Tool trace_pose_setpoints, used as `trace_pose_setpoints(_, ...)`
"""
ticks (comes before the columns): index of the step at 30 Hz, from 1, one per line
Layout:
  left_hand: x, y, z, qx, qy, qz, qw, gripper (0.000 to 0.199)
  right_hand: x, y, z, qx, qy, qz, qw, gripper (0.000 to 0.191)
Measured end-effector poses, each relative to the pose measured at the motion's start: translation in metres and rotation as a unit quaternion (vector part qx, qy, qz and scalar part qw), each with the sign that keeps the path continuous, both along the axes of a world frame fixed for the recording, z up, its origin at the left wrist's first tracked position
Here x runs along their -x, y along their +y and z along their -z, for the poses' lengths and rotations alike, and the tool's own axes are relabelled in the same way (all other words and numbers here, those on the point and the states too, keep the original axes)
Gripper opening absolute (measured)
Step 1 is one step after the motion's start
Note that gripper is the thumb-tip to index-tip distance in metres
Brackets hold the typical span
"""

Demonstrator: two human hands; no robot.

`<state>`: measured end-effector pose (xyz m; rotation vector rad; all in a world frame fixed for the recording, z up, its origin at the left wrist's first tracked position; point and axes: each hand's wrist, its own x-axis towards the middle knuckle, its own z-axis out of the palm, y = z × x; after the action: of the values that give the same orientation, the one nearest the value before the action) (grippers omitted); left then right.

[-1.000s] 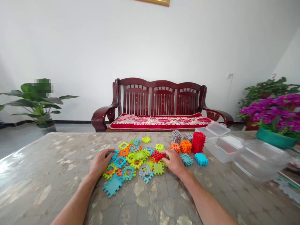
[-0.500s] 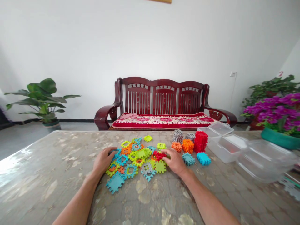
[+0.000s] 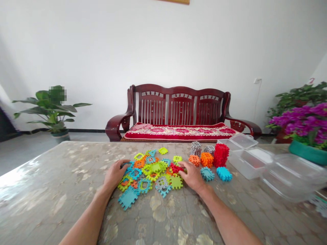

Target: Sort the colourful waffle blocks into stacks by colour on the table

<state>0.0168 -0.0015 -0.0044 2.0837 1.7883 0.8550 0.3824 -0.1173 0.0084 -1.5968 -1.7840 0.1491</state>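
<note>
near side: loads of bare table (image 3: 143,224) between my forearms (image 3: 88,211), easy pass | left: wide open past my left fingers (image 3: 124,161) | middle: tile pile (image 3: 154,167) blocks sliding straight across | right: red stack (image 3: 221,156), then plastic box (image 3: 242,166), kinda walls me off

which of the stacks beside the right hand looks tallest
The red stack, just left of the clear box; it shows more height than the orange stacks, blue stacks and partly hidden grey stacks.

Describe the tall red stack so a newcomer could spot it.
On the table, find the clear boxes right of the right hand. Just left of them stands the red stack, beside an orange stack. Of the stacks, it alone is red and looks tallest.
</note>
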Motion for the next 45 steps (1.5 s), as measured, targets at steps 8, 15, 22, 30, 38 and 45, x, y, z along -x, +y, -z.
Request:
trace_pose_setpoints(8,0.0,0.0,-0.001,0.005,0.0,-0.009,1.0,0.041,-0.025,0.006,-0.017,-0.097,0.046,0.057,0.993,0.035)
trace_pose_setpoints(15,0.0,0.0,-0.004,0.004,0.005,-0.009,1.0,0.042,-0.101,-0.001,-0.066,-0.155,0.06,0.226,0.96,0.042)
trace_pose_setpoints(22,0.0,-0.001,-0.005,-0.003,0.008,-0.008,1.0,0.04,-0.163,-0.018,-0.094,-0.14,-0.06,0.337,0.929,0.04)
trace_pose_setpoints(30,0.003,0.003,-0.001,-0.014,0.022,0.003,1.0,0.043,-0.179,-0.022,-0.093,-0.058,-0.156,0.346,0.924,0.035)
trace_pose_setpoints(38,0.002,0.001,-0.002,-0.011,0.022,-0.005,1.0,0.041,-0.18,-0.027,-0.095,-0.068,-0.154,0.347,0.923,0.034)
trace_pose_setpoints(45,-0.002,-0.003,-0.005,-0.016,0.0,-0.011,1.0,0.036,-0.105,-0.03,-0.067,-0.191,-0.029,0.198,0.961,0.034)
